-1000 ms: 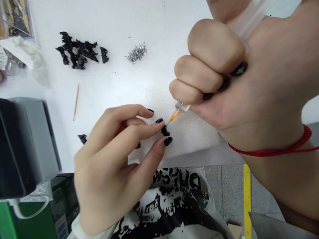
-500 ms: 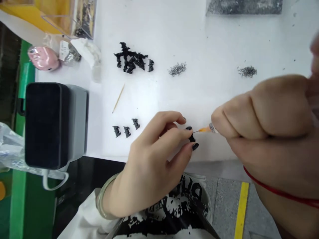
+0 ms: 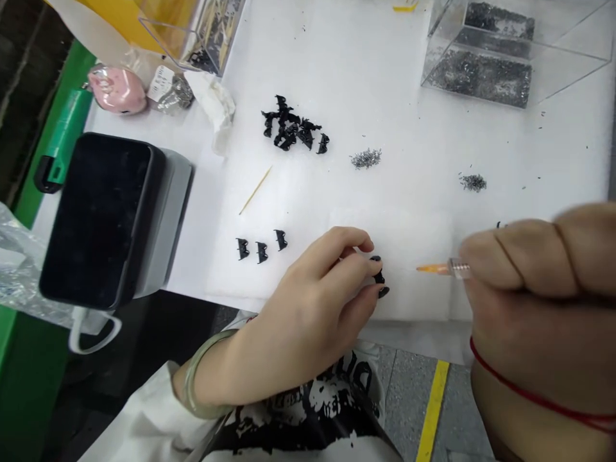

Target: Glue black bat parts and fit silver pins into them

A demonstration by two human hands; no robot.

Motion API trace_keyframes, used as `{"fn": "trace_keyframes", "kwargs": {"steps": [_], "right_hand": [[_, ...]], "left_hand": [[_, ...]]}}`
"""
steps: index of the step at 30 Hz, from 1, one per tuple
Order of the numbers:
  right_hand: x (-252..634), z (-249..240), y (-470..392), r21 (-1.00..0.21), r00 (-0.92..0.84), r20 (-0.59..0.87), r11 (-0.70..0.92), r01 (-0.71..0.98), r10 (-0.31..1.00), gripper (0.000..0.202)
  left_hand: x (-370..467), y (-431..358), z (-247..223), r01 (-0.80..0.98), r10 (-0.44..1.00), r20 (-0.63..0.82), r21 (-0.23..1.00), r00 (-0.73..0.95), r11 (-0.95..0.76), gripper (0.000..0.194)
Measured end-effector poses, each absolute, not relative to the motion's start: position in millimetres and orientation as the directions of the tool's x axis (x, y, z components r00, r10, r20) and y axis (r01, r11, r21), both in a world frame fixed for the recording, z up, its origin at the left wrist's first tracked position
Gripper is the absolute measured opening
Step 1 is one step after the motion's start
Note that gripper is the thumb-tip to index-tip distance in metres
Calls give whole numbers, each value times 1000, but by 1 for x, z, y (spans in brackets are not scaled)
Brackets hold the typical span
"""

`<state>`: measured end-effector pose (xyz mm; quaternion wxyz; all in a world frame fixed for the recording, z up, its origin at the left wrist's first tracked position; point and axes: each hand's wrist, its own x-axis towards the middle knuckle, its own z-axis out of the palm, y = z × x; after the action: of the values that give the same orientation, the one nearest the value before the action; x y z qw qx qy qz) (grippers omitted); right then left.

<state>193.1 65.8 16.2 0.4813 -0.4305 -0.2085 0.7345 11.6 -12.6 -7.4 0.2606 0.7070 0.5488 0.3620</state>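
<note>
Between thumb and forefinger, my left hand pinches a small black plastic part low over the white work sheet. My right hand is closed around a syringe with an orange needle hub pointing left; its thin needle is blurred and stands apart from the black part. Left of my left hand lie three black clip-like parts. Beyond them are a wooden toothpick and a heap of similar black parts. Two little piles of tiny metal pins lie farther off.
A dark-screened device with a white cable stands at left, near a green-handled tool. Behind are a pink wrapped object, crumpled tissue and a clear box. Another clear box stands back right.
My right hand has drawn the syringe rightward, away from the black part. My left hand keeps its pinch. The whole view has shifted and turned slightly.
</note>
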Motion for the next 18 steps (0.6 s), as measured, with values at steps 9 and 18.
{"fn": "trace_keyframes", "kwargs": {"steps": [9, 18], "right_hand": [[173, 20, 97, -693, -100, -558, -530, -489, 824, 86], [180, 15, 94, -707, -293, -449, -536, -462, 844, 79]], "left_hand": [[9, -11, -4, 612, 967, 225, 750, 122, -251, 25], [9, -12, 3, 643, 978, 186, 739, 93, -201, 23]]}}
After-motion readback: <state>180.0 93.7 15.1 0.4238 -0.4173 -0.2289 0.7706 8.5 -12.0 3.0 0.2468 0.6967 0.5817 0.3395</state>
